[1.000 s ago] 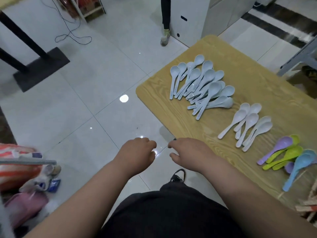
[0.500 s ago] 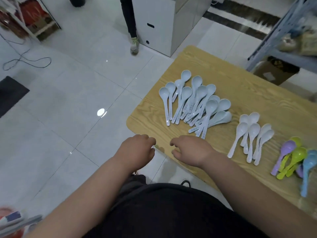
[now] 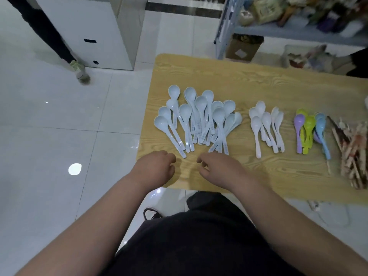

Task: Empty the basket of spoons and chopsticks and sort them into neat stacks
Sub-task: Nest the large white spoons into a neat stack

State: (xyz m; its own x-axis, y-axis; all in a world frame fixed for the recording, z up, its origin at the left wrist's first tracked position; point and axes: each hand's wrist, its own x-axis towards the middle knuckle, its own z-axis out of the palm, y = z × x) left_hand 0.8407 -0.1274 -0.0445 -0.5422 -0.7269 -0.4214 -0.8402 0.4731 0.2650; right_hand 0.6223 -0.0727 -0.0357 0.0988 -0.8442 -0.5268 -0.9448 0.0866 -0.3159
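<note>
Your left hand (image 3: pixel 154 169) and right hand (image 3: pixel 216 169) hover side by side over the near edge of the wooden surface (image 3: pixel 258 82), fingers curled loosely inward and holding nothing. Just beyond them lies the pale blue spoon pile (image 3: pixel 197 120), its handles fanned toward you and nearly reaching your knuckles. To its right, apart from it, sits a smaller group of white spoons (image 3: pixel 265 126), then the coloured spoons (image 3: pixel 309 130) in purple, green and blue, then a heap of chopsticks (image 3: pixel 352 148) at the surface's right end, blurred. The basket is not in view. Past the far edge stand a cardboard box (image 3: pixel 244 47) under a metal shelf (image 3: pixel 298 29), a white cabinet (image 3: pixel 89 30), and another person's leg (image 3: pixel 51 39) on the tiled floor (image 3: pixel 49 136).
</note>
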